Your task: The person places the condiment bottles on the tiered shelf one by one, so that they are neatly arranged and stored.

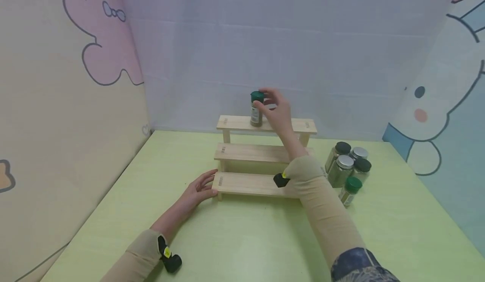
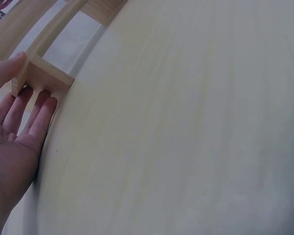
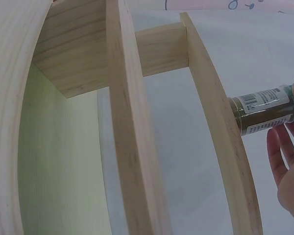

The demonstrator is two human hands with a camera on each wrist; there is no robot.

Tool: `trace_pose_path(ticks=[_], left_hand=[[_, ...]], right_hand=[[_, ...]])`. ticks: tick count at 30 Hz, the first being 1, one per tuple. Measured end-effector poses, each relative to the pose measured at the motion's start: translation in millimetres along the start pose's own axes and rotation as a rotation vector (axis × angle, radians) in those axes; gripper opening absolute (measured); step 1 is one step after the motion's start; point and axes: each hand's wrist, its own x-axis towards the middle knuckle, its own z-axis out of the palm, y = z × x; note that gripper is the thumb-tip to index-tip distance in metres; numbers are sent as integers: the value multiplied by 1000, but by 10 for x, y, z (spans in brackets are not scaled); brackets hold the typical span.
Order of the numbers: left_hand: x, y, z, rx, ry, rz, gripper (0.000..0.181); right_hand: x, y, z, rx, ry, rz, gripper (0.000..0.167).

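Observation:
A three-step wooden display rack (image 1: 250, 151) stands on the table. On its top step a spice jar (image 1: 256, 113) with a green cap and brownish contents stands upright. My right hand (image 1: 278, 113) pinches this jar near the cap between thumb and fingers. In the right wrist view the jar (image 3: 262, 108) has its base against the top board. At the rack's lower left end my left hand (image 1: 199, 188) holds the bottom step, thumb at the front corner and fingers toward the back. The left wrist view shows the fingertips (image 2: 49, 104) by the rack's end leg (image 2: 49, 77).
Right of the rack stand several spice jars: a black-capped jar (image 1: 342, 148), a silver-capped jar (image 1: 340, 170) and a smaller green-capped jar (image 1: 350, 191) among them. A pale curtain (image 1: 242, 54) hangs behind the light green table (image 1: 242, 240).

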Motion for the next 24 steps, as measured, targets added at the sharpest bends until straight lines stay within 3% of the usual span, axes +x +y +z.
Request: trace_pose_path(ticks=[11,24], left_hand=[[1,16,-4,-13,12,-22,68],[-29,-6,4,-13,-15,0,69]], right_hand=[[-43,-19,35,21,41,-12,42],[-80,-38,53,10,44,-3,42]])
